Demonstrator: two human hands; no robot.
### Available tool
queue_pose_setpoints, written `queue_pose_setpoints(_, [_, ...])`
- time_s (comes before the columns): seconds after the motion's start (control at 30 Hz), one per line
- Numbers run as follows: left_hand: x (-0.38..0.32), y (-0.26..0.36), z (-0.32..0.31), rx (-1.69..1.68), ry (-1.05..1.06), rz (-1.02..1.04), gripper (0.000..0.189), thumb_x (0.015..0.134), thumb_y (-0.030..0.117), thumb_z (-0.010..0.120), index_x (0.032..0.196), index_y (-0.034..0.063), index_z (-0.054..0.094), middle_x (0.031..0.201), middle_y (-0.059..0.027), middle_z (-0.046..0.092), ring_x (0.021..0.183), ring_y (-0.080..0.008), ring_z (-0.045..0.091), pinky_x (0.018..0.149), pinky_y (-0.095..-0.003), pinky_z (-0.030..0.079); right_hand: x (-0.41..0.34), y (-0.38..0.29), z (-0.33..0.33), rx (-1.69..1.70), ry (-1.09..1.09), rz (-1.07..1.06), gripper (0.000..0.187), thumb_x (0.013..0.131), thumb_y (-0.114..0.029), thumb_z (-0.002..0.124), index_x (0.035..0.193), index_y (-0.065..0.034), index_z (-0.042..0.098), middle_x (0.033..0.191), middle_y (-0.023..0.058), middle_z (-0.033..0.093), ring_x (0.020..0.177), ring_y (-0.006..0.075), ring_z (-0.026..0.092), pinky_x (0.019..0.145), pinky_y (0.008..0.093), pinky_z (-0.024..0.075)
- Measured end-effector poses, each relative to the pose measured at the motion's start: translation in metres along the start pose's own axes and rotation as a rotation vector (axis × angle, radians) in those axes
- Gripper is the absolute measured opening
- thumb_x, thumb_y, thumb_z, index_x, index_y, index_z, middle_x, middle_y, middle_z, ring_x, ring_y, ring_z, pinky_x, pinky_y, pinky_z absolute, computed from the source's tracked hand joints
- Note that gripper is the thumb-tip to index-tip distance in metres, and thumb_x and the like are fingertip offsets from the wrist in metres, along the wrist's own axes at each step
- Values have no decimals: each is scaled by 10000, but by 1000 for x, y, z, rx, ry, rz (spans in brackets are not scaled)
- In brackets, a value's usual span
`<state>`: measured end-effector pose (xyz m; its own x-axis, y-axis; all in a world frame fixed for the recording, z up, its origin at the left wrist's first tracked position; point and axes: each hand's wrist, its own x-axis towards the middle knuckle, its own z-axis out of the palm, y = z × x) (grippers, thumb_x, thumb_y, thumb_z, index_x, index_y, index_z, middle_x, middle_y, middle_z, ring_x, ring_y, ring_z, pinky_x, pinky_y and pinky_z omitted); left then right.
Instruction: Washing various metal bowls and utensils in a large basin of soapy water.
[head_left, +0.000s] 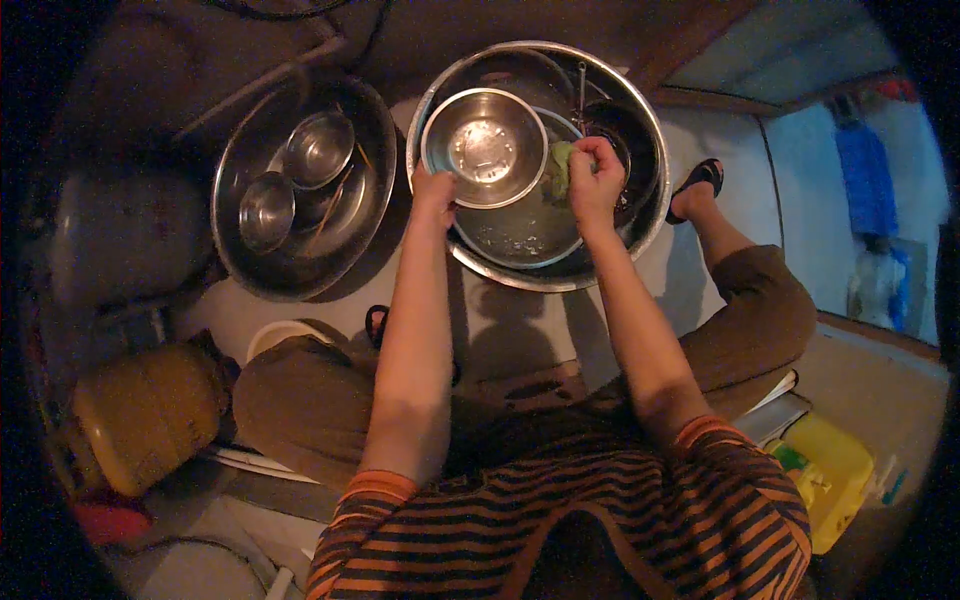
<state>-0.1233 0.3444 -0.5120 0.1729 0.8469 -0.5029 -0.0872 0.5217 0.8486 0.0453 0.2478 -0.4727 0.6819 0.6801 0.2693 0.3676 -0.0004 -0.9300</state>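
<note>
My left hand (435, 196) grips the rim of a shiny metal bowl (487, 148), which has drops of liquid on its inner base. To its right, my right hand (597, 176) pinches a green cloth or scrubbing pad (560, 163). Both hands are over a large round metal basin (654, 234). Inside the basin, under the bowl, lies a wider container with a pale rim (517, 264) and cloudy liquid. A metal utensil (581, 94) and dark cookware (637, 176) lie at the basin's right side.
Left of the basin stands another metal basin (225, 232) holding two metal bowls (319, 150) (268, 212) and thin sticks (330, 206). A white round container (289, 330) is by my left knee. A yellow plastic container (840, 480) stands at lower right, a brownish-yellow one (150, 412) at lower left.
</note>
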Motion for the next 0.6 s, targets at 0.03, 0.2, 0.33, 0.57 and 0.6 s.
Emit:
queue_pose_setpoints(0.03, [3, -2, 0, 103, 16, -2, 436, 641, -71, 419, 1064, 29, 457, 928, -123, 545, 794, -227, 542, 659, -307, 448, -1, -5, -1, 4, 35, -28, 141, 669, -110, 502, 761, -5, 520, 681, 71, 546, 654, 146, 500, 639, 259, 397])
queue_pose_setpoints(0.2, [-20, -11, 30, 385, -203, 293, 409, 716, 18, 446, 1124, 39, 422, 1008, -103, 527, 910, -194, 507, 742, -297, 419, -11, -26, 31, 4, -366, -278, 229, 677, -103, 545, 898, -45, 553, 770, 79, 542, 711, 159, 506, 658, 270, 411])
queue_pose_setpoints(0.33, [-24, -23, 44, 374, -299, 277, 456, 732, 44, 470, 1179, 61, 380, 1086, -105, 484, 940, -184, 498, 788, -294, 400, 10, -14, 52, -349, -567, -489, 280, 662, -124, 568, 934, -59, 551, 840, 144, 502, 826, 302, 489, 705, 340, 416])
queue_pose_setpoints(0.57, [-33, 3, 39, 53, -174, 252, 448, 778, 83, 461, 1210, 107, 344, 1071, -100, 486, 909, -204, 513, 712, -310, 451, 44, -26, 18, -706, -249, -384, 279, 695, -100, 538, 966, -56, 485, 857, 156, 494, 842, 321, 485, 720, 380, 407])
queue_pose_setpoints(0.6, [-37, 6, 46, -40, -224, 150, 443, 796, 105, 454, 1219, 118, 324, 1068, -105, 483, 895, -208, 518, 651, -312, 473, 43, -7, 14, -740, -271, -405, 291, 700, -95, 534, 981, -55, 466, 882, 163, 496, 848, 326, 485, 719, 382, 408])
